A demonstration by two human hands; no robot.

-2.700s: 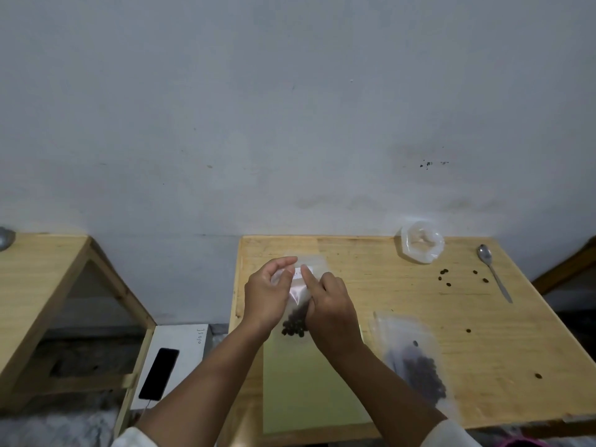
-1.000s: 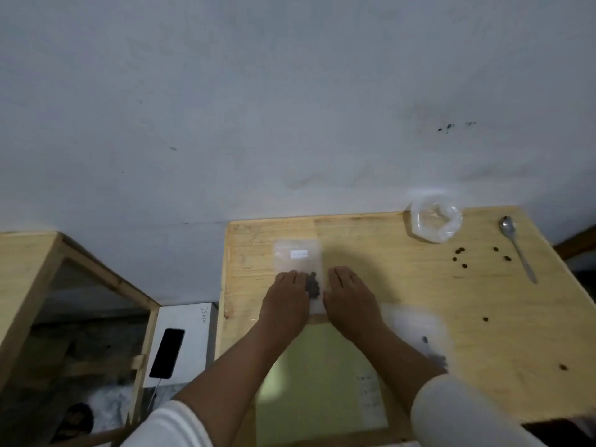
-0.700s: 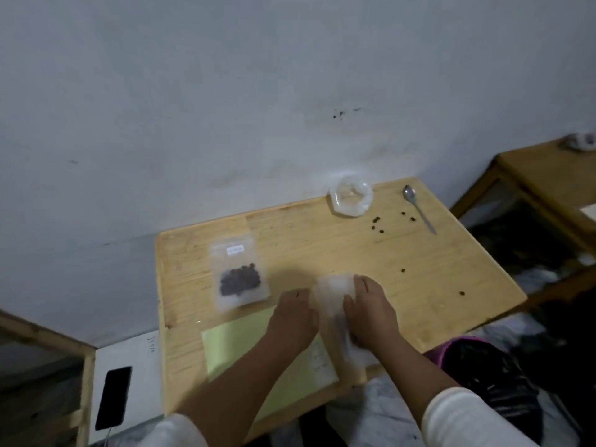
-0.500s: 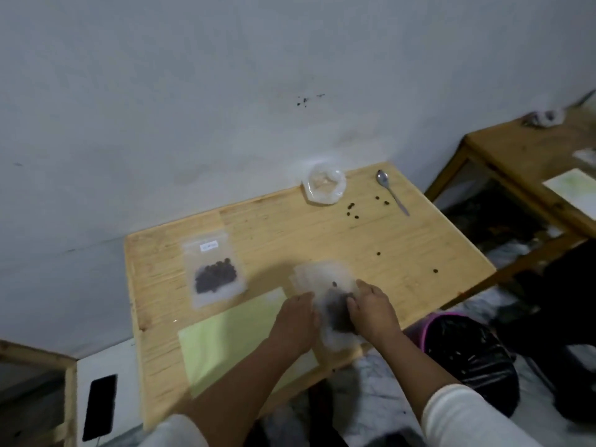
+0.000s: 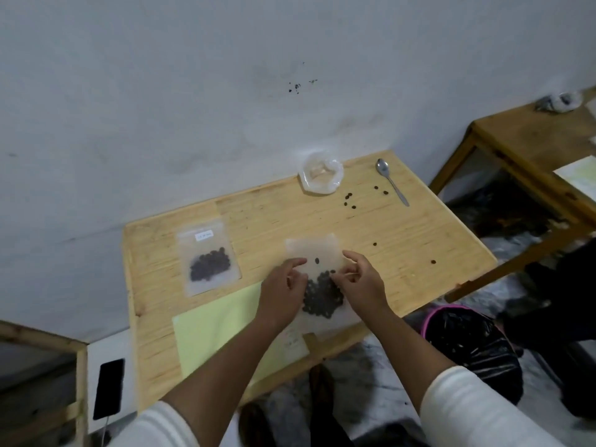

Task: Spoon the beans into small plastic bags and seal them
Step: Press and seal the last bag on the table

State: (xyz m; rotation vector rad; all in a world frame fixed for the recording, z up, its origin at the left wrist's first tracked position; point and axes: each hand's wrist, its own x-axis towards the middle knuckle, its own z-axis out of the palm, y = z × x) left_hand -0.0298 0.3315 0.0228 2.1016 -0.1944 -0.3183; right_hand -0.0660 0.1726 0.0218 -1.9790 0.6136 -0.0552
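A small clear plastic bag (image 5: 314, 250) with dark beans in its lower half lies on the wooden table (image 5: 403, 240) near the front edge. My left hand (image 5: 283, 291) holds its left side and my right hand (image 5: 361, 283) pinches its right side, both at mid height. A second bag with beans and a white label (image 5: 208, 258) lies flat at the left of the table, apart from both hands. A metal spoon (image 5: 392, 180) lies at the far right. Several loose beans (image 5: 350, 200) are scattered beside it.
A crumpled clear plastic bag (image 5: 321, 175) sits at the table's far edge by the wall. A pale green sheet (image 5: 213, 330) lies under my left forearm. A bin with a black liner (image 5: 471, 346) stands right of the table. A dark phone (image 5: 108, 388) lies on a white box to the left.
The labelled bag was laid flat at the left of the table and let go. Both hands moved right to the second bag of beans and now hold its sides.
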